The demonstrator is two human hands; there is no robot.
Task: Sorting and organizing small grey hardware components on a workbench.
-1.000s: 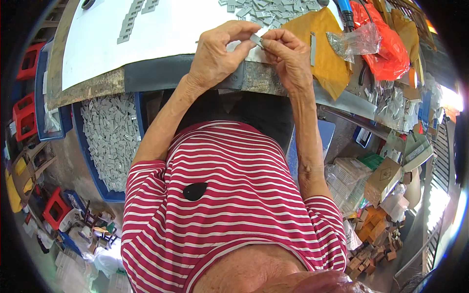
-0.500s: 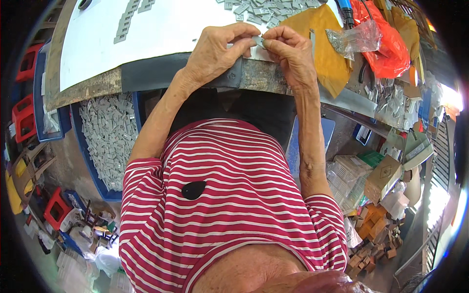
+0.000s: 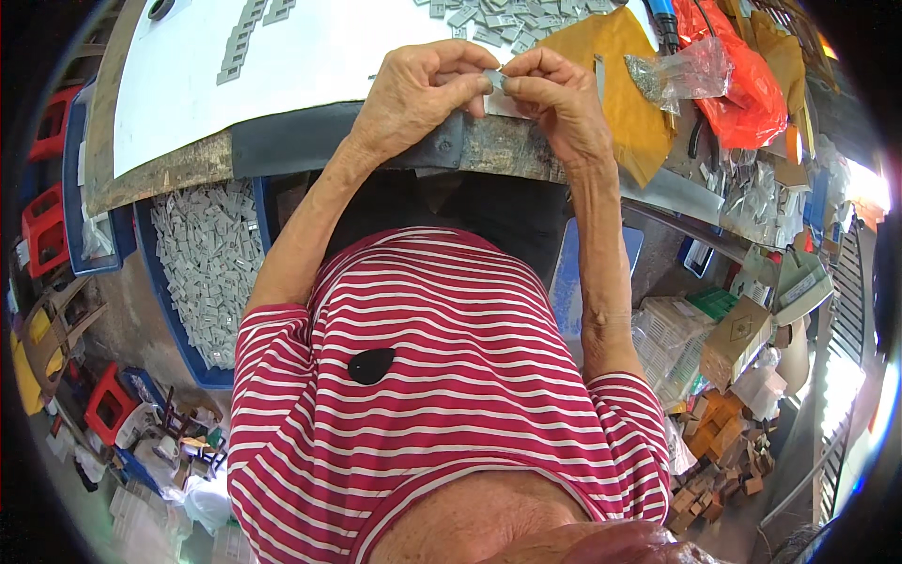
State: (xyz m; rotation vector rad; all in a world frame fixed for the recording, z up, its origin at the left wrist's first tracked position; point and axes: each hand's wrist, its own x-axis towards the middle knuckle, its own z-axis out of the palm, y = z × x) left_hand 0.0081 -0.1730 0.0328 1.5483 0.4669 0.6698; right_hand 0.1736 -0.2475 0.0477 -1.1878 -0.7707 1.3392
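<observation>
In the upper middle of the frame, the left hand (image 3: 413, 99) and the right hand (image 3: 564, 103) meet at a small grey piece (image 3: 495, 79), held up close to the front edge of the counter (image 3: 178, 169). The fingers of the left hand are pinched on its left end, thumb against forefinger, and the fingers of the right hand are clamped on its right end in the same way, so the piece spans the narrow gap between the two hands. A white sheet (image 3: 235, 113) covers much of the counter; on it, at the upper left of the frame, grey pieces lie in a slanting, stepped row (image 3: 242, 42), and at the top centre others form a loose heap (image 3: 512, 19). Just beside the right hand lies a yellow-brown envelope (image 3: 641, 132), with a clear bag (image 3: 695, 73) and a red plastic bag (image 3: 747, 108) to its right in the upper right. At the left of the frame, lower than the counter, a blue bin (image 3: 216, 378) holds many more grey pieces. A red-and-white striped shirt (image 3: 442, 348) fills the lower centre.
</observation>
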